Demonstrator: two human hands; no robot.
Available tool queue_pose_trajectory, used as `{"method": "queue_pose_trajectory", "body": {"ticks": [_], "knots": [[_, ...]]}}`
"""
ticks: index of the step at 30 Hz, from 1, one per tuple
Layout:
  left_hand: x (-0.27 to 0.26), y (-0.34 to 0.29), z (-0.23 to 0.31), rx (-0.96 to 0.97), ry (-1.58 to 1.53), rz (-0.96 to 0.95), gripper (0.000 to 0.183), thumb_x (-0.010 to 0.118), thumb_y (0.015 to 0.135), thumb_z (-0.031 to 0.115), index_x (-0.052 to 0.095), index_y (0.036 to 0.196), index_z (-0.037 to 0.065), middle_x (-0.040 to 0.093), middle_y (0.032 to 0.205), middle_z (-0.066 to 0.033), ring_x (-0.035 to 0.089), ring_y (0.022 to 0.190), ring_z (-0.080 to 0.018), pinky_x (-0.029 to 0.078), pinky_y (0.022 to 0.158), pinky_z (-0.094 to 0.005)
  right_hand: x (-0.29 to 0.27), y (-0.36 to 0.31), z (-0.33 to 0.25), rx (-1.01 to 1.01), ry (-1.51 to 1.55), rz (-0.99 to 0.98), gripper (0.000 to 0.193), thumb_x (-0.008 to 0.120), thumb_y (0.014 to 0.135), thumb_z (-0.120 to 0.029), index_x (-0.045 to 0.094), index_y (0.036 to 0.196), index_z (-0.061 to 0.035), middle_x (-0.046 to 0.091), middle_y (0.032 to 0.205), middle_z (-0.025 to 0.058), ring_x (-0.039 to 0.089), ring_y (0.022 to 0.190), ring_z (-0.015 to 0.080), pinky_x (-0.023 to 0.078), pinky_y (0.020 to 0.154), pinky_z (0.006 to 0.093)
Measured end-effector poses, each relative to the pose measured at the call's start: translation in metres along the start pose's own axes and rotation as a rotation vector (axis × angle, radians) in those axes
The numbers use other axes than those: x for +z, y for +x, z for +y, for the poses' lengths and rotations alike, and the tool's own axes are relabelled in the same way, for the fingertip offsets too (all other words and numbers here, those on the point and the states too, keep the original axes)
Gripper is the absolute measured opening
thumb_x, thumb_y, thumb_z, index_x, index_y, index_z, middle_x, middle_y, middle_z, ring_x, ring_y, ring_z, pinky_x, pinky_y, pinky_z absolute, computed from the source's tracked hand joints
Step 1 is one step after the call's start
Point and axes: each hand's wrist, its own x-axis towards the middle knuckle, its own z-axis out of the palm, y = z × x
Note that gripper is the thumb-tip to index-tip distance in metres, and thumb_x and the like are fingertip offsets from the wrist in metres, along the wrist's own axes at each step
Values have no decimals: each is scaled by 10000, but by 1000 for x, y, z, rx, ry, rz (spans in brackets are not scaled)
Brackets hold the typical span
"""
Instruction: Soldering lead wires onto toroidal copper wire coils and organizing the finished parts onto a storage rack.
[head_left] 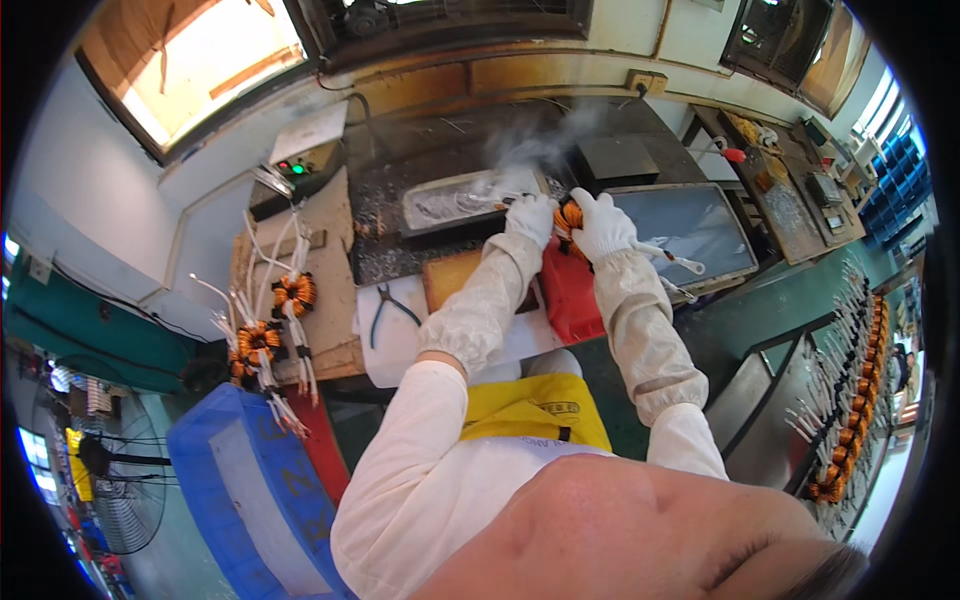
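A toroidal coil point(568, 220) wound with orange copper wire is between my two gloved hands. My right hand point(604, 232) grips it from the right, its white leads point(680, 260) trailing off past the glove. My left hand point(530, 218) is closed at the coil's left, apparently around leads whose thin ends reach over a rectangular solder pot point(425, 215). Silvery metal fills the pot, and smoke rises at its right end. The fingers of my left hand partly hide what they hold.
Nearby are a shallow grey-filled tray point(735, 225), red cloth-like item point(572, 300), pliers point(392, 310) and finished-looking coils point(260, 342) on cardboard. A blue crate point(215, 470) stands lower left, a fan point(125, 490) beyond it. Coils line a rack point(850, 430) at right.
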Motion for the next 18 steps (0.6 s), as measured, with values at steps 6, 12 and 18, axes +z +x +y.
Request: {"method": "queue_pose_trajectory", "body": {"ticks": [6, 12, 18], "knots": [[27, -1, -21, 96, 129, 57, 145, 491, 931, 223, 626, 916, 171, 615, 886, -39, 617, 892, -218, 502, 752, -361, 3, -2, -7, -12, 0, 19, 520, 733, 731, -190, 509, 1198, -241, 578, 1016, 176, 659, 879, 397, 550, 715, 482], [21, 4, 3, 155, 141, 112, 180, 493, 936, 227, 647, 873, 159, 640, 862, -47, 647, 835, -227, 527, 717, -381, 4, -11, 9, 83, 17, 51, 510, 765, 717, -211, 534, 1171, -228, 580, 1015, 157, 660, 883, 377, 549, 723, 474], [26, 9, -47, -28, -140, -133, 184, 601, 889, 222, 637, 1018, 97, 697, 959, -132, 697, 822, -300, 558, 686, -416, -5, -2, -20, -11, 68, -17, 499, 738, 743, -219, 568, 1212, -232, 586, 1077, 150, 639, 965, 367, 535, 769, 483]]}}
